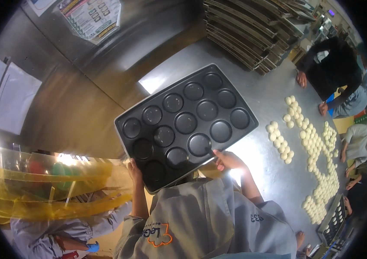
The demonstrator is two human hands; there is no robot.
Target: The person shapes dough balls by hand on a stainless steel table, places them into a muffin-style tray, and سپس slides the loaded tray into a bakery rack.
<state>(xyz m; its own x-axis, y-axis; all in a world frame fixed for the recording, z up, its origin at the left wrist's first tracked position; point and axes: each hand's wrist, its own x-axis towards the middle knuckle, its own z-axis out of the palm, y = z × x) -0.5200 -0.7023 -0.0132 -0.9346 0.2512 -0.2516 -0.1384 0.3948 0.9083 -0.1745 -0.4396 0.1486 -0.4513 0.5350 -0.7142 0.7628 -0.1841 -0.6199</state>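
Between my two hands is a dark baking pan (175, 146) with several round shallow wells, tilted so that its wells face me. Pale specks mark some wells, and no dough lies in them. My left hand (135, 172) grips the pan's left edge near the lower corner, its fingers partly hidden behind the rim. Along the near edge, my right hand (230, 160) holds the pan with the thumb over the rim. Its other fingers are partly out of sight underneath.
A steel table (259, 93) extends rightward, bearing many dough balls (321, 190). Stacked trays (244, 34) rise at the back. Several people work along the right side, near another pan (333, 220) holding dough balls. Yellow plastic sheeting (50, 181) hangs at left, beside another person.
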